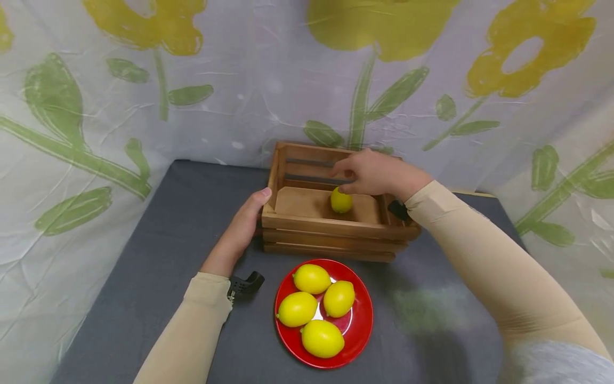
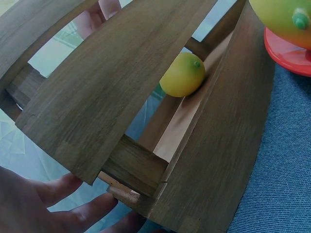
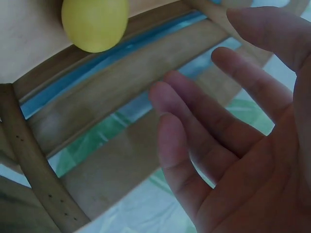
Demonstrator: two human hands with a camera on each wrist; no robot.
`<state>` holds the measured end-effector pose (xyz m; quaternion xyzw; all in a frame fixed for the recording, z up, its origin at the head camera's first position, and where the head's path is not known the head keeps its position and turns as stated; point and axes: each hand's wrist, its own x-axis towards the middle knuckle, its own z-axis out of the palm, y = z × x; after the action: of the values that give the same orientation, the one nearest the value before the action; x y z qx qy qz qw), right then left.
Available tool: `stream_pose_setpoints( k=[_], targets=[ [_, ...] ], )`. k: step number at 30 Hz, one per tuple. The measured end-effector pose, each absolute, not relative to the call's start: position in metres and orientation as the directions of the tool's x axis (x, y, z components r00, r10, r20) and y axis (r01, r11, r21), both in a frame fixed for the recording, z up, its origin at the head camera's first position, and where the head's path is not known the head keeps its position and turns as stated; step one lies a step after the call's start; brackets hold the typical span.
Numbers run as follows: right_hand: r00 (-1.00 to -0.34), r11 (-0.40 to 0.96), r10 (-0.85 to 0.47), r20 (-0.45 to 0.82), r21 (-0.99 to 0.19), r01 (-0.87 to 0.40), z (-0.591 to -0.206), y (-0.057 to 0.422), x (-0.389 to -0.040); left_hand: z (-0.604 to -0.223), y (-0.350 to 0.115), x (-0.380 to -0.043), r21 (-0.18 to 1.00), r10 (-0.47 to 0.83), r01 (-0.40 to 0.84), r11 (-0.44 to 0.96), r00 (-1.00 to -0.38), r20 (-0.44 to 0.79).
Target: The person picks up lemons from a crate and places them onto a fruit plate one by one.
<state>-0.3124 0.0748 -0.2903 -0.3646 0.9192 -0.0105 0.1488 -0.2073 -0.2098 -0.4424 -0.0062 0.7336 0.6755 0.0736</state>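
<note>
A slatted wooden crate (image 1: 331, 229) stands at the back of the table with one lemon (image 1: 341, 201) on its floor. The left hand (image 1: 245, 216) rests against the crate's left end, thumb up by the rim. In the left wrist view its fingertips touch the corner of the slats. Over the crate, the right hand (image 1: 379, 172) is spread with bent, parted fingers. The right wrist view shows nothing between these fingers (image 3: 175, 141), and the lemon (image 3: 95, 24) apart from them.
A round red plate (image 1: 357, 341) in front of the crate bears several lemons (image 1: 323, 339). Dark grey cloth (image 1: 158, 266) covers the table. Behind the crate hangs a pale curtain (image 1: 240, 106) with yellow flowers and green leaves.
</note>
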Motion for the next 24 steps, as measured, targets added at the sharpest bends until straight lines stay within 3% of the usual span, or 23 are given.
stream_pose_setpoints(
  k=[24],
  targets=[
    [-0.707, 0.819, -0.532, -0.467, -0.07, -0.57, -0.321, 0.065, -0.337, -0.443, -0.207, -0.208, 0.99, 0.087, -0.077, 0.119, -0.992, -0.087]
  ],
)
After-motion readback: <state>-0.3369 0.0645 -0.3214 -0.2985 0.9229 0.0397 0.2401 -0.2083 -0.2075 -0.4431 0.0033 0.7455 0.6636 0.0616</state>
